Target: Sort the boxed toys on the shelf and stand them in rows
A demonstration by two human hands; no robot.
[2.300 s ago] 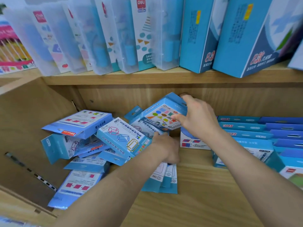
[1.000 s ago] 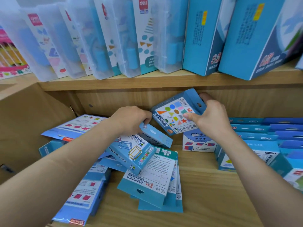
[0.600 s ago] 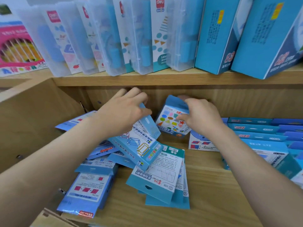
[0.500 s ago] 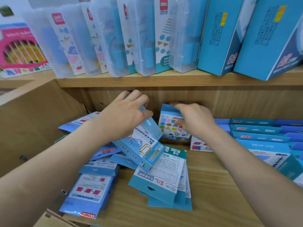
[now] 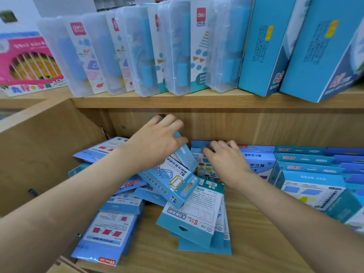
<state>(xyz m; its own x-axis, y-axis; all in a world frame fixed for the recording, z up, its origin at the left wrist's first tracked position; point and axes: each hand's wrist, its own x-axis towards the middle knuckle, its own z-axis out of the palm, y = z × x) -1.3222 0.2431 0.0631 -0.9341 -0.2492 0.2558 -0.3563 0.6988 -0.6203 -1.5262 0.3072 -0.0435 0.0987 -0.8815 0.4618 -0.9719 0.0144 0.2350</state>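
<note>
Shapes box [image 5: 203,168] is lower than half a second ago: your right hand [image 5: 226,160] has brought it down, and it now stands on end at the back of the lower shelf [image 5: 256,243], close to the rear panel [image 5: 256,129]. Contact with the panel: cannot tell. It sits just beside the white-and-blue box [image 5: 258,164] on its right. Your right fingers [image 5: 228,143] curl over its top edge with the thumb on the near face, clamped on it. Much of the printed front is hidden behind the hand.

Your left hand [image 5: 155,142] has hardly shifted. Its fingers [image 5: 171,121] drape over the top of a pale blue box [image 5: 186,157], thumb on the near side, gripping it. That box is tilted and rises from behind the frame-drawing box [image 5: 171,182], which leans across the heap.

Heap notes: teal-topped box [image 5: 197,211] lies flat toward you, on top of others. Red-squares box [image 5: 106,231] lies flat at the shelf's left front. To the right, blue boxes [image 5: 305,158] stand in rows. Clear cases [image 5: 137,56] stand on the shelf above.
</note>
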